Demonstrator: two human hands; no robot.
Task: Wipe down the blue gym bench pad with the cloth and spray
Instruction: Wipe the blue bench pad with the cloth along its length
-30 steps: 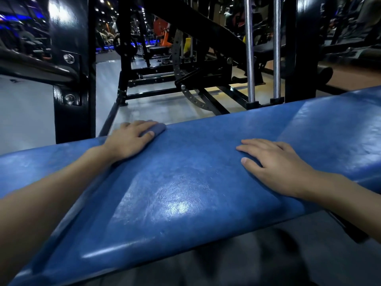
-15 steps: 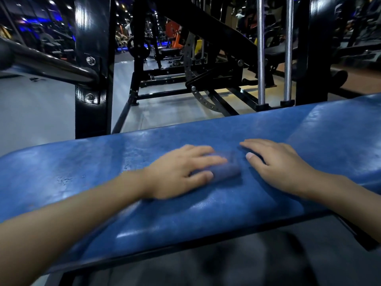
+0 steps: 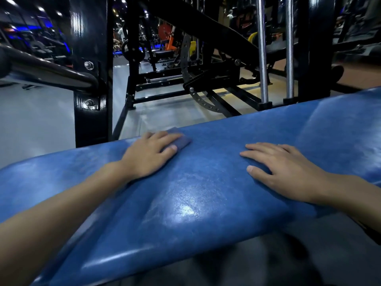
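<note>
The step in hand looks like the wiping itself. The left hand (image 3: 149, 154) lies flat on the cloth (image 3: 183, 141), fingers fairly straight and pressing it down on the bench (image 3: 198, 219) rather than clutching it. The right hand (image 3: 288, 172) rests open, palm down and fingers spread, on the bare bench well to the right of the left hand, holding nothing and seemingly bracing. No spray bottle is in view, so I cannot tell where it is. The cloth is a small folded grey-blue wad, mostly hidden under the left fingers. Its free end pokes out just past the fingertips, right at the far edge of the bench. As far as the visible part shows, its long axis follows the fingers, pointing away from the wrist and towards the right. The bench runs crosswise in front of the person, its long axis passing from beyond the left forearm, under both hands, and on past the right hand, where it rises in the view. A glossy patch lies between the hands on the near side; whether that is wet film or lamp glare cannot be told. The next move probably calls for steady downward pressure and a stroke drawn along the bench's length towards the right hand. The cloth should be kept from slipping off the far edge, and the right hand would need to lift clear once the stroke reaches it.
</note>
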